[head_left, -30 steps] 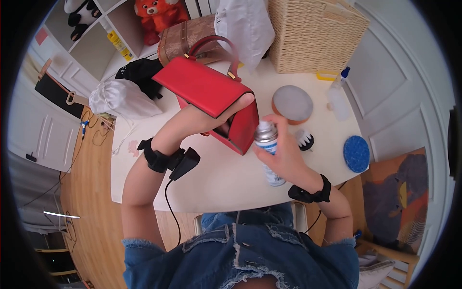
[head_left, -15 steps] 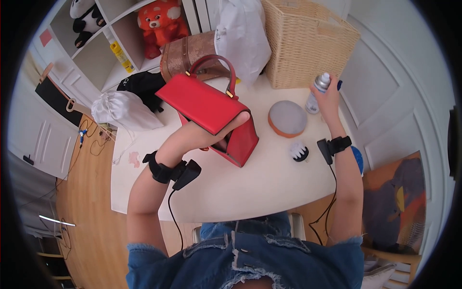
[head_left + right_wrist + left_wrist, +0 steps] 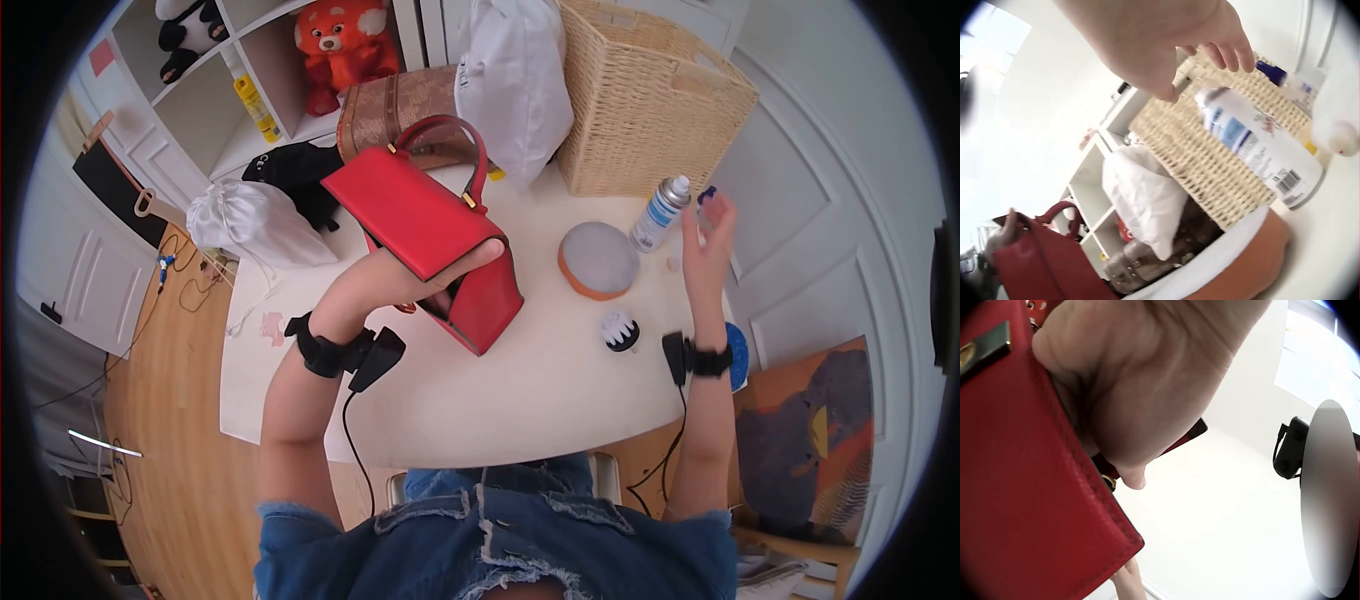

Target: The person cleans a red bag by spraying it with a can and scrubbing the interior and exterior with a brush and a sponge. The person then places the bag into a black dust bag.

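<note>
A red handbag (image 3: 420, 215) tilts over the left half of the table, its handle up and its flap hanging over my left hand (image 3: 395, 278). That hand reaches in beneath the flap and holds the bag, with a fingertip showing at the flap's right edge; the rest of the fingers are hidden. In the left wrist view, the flap (image 3: 1054, 481) lies close beside the palm. A white and blue spray can (image 3: 657, 218) stands upright at the table's back right. Just right of it is my right hand (image 3: 710, 250), fingers loosely bent and apart from the can, holding nothing.
Near the can lie a round grey-and-orange pad (image 3: 598, 262) and a small white-bristled brush (image 3: 619, 332). A blue sponge (image 3: 739, 358) sits by the right edge. Behind stand a wicker basket (image 3: 650, 120), a white cloth bag (image 3: 512, 90) and a brown patterned bag (image 3: 400, 105).
My right hand carried the spray can from beside the handbag to the back right of the table and let go of it there. The left hand keeps holding the handbag.
</note>
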`<action>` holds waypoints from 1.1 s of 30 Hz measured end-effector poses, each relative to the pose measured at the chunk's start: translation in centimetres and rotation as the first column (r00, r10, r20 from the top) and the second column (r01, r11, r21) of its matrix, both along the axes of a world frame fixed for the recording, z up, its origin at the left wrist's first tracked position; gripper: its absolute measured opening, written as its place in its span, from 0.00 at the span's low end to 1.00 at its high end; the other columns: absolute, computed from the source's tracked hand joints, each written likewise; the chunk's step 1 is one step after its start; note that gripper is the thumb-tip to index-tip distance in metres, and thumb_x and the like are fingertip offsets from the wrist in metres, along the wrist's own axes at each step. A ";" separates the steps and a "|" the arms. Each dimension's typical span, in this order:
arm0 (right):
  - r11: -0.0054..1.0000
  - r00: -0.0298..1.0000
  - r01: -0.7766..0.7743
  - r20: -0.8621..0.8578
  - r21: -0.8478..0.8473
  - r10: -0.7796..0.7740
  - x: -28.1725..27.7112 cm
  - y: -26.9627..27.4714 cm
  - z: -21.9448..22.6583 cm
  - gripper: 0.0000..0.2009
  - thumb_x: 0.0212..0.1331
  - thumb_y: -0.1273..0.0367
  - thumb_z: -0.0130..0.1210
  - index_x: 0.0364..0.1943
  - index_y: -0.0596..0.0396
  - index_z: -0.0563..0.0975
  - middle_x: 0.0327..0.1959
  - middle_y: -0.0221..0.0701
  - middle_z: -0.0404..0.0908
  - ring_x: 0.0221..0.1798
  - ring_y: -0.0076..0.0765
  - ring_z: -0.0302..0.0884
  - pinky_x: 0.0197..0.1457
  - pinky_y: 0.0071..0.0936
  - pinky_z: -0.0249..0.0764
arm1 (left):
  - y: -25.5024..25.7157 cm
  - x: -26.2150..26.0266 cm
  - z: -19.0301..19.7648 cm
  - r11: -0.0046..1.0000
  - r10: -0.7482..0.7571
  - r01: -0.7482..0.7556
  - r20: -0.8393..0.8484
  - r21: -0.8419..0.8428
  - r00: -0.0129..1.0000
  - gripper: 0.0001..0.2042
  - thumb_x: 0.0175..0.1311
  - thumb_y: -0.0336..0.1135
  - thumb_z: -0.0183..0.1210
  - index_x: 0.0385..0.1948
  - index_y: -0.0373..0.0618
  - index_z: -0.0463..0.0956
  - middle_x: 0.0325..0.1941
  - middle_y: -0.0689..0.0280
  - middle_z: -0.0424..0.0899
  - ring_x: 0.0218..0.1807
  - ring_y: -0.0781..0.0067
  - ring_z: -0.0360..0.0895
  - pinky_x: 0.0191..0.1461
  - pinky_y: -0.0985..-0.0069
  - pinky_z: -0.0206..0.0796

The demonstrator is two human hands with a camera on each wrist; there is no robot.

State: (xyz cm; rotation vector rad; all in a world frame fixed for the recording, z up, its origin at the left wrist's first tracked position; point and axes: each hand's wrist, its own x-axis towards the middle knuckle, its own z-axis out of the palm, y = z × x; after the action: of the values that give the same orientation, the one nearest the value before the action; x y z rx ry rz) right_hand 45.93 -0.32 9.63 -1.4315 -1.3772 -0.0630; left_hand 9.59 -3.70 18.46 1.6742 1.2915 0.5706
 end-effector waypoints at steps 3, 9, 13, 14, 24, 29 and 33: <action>0.909 0.970 -0.239 -0.042 -0.341 0.239 -1.7 -6.1 0.6 0.24 0.57 0.69 0.60 0.56 0.57 0.64 0.45 0.42 0.73 0.48 0.43 0.73 0.52 0.33 0.68 | -0.1 0.1 -0.1 1.000 0.009 -0.009 0.049 0.000 0.999 0.26 0.56 0.61 0.62 0.39 0.43 0.75 0.25 0.67 0.80 0.20 0.75 0.79 0.19 0.81 0.67; 0.685 0.901 -0.350 -0.030 -0.639 0.432 -4.3 -11.7 -1.7 0.24 0.54 0.73 0.61 0.54 0.59 0.64 0.47 0.43 0.72 0.50 0.46 0.73 0.55 0.37 0.69 | -0.3 0.3 -0.4 0.998 0.042 -0.046 0.083 0.050 0.996 0.23 0.57 0.56 0.64 0.38 0.43 0.75 0.24 0.69 0.77 0.19 0.78 0.76 0.19 0.82 0.66; 0.740 0.842 -0.272 0.219 -0.615 0.492 -4.6 -11.5 -2.9 0.26 0.53 0.74 0.61 0.56 0.61 0.63 0.50 0.46 0.70 0.51 0.55 0.71 0.56 0.39 0.69 | -0.1 0.2 -0.8 0.978 -0.053 0.031 0.103 0.206 0.993 0.18 0.61 0.48 0.63 0.40 0.42 0.75 0.25 0.70 0.76 0.23 0.80 0.76 0.21 0.80 0.65; 0.743 0.814 -0.281 0.259 -0.607 0.519 -4.8 -11.3 -2.8 0.27 0.53 0.74 0.61 0.57 0.61 0.62 0.50 0.47 0.69 0.51 0.57 0.70 0.56 0.40 0.69 | -0.1 0.2 -1.0 0.962 -0.082 0.040 0.146 0.271 0.986 0.17 0.62 0.47 0.62 0.41 0.42 0.75 0.26 0.70 0.76 0.25 0.80 0.75 0.22 0.80 0.65; 0.733 0.718 -0.638 0.160 -0.237 0.677 -15.8 -8.4 2.9 0.29 0.50 0.73 0.64 0.57 0.60 0.64 0.49 0.43 0.65 0.46 0.52 0.72 0.50 0.37 0.72 | -0.3 0.4 -1.7 0.909 -0.162 0.086 0.155 0.408 0.975 0.12 0.66 0.39 0.58 0.44 0.40 0.76 0.38 0.64 0.79 0.40 0.72 0.76 0.43 0.75 0.69; 0.798 0.736 -0.489 0.325 -0.351 0.594 -15.7 -6.7 0.0 0.27 0.55 0.68 0.61 0.57 0.63 0.63 0.42 0.48 0.69 0.40 0.53 0.76 0.40 0.37 0.74 | 0.5 0.3 -2.3 0.914 -0.088 0.040 0.102 0.404 0.991 0.14 0.65 0.40 0.59 0.44 0.39 0.76 0.40 0.62 0.79 0.41 0.69 0.77 0.45 0.74 0.69; 0.558 0.711 -0.457 0.092 -0.693 0.697 -13.6 -5.4 -3.6 0.24 0.54 0.69 0.61 0.53 0.60 0.65 0.40 0.49 0.71 0.41 0.58 0.75 0.45 0.41 0.72 | 0.7 0.7 -2.2 0.949 -0.035 0.012 0.066 0.316 0.997 0.16 0.65 0.41 0.60 0.45 0.38 0.75 0.40 0.62 0.79 0.41 0.68 0.77 0.46 0.72 0.69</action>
State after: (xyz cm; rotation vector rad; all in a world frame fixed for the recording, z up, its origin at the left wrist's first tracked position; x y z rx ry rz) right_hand 32.31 -5.69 6.01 -1.4259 -2.2982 0.6857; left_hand 10.29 -3.02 16.21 1.9073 1.1726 0.8515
